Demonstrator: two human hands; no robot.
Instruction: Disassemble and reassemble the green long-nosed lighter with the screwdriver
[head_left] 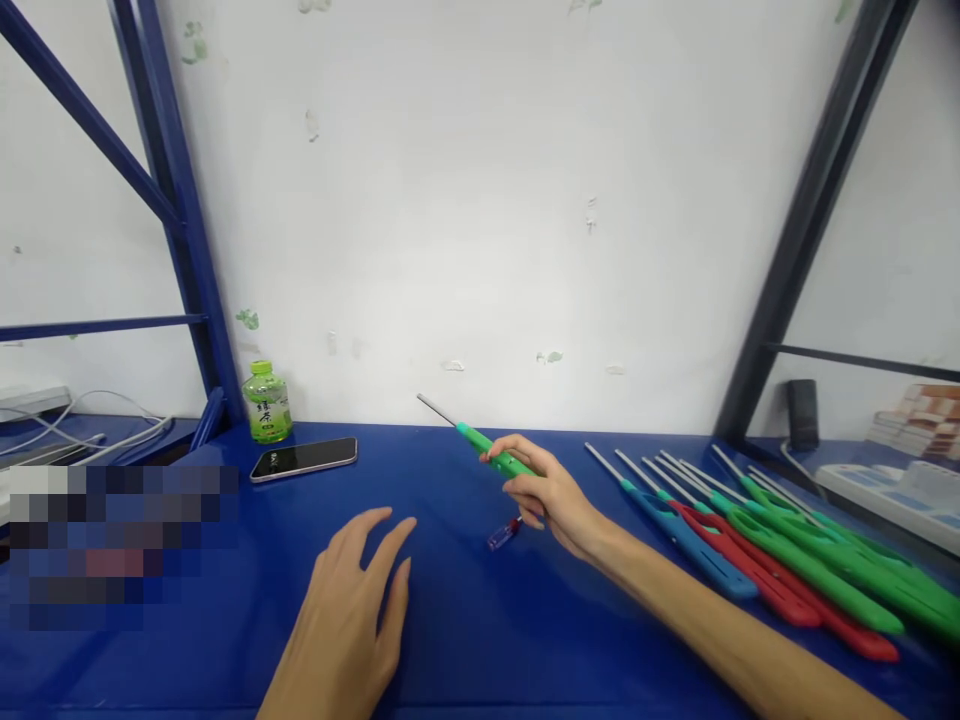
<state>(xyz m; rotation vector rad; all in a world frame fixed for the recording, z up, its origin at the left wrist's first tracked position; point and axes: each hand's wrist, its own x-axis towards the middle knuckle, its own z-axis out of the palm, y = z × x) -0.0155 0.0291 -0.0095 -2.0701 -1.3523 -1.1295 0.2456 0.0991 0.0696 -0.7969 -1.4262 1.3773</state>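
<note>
My right hand [544,487] is closed around a green long-neck lighter [480,440], held above the blue table with its metal tube pointing up and left. Part of the handle is hidden by my fingers. Just below that hand lies a small screwdriver [503,534] with a clear purplish handle; its tip end is partly covered by my fingers. My left hand [349,590] hovers low over the table at the left, fingers apart and holding nothing. To the right, several more long-neck lighters lie in a row, among them a blue one [690,540] and a red one [757,565].
A phone [306,458] lies on the table [442,640] at the left, near a green-capped tea bottle [268,405] by the wall. Blue metal posts [191,260] frame both sides. White cables [127,440] run at far left; a white power strip [892,500] sits at far right.
</note>
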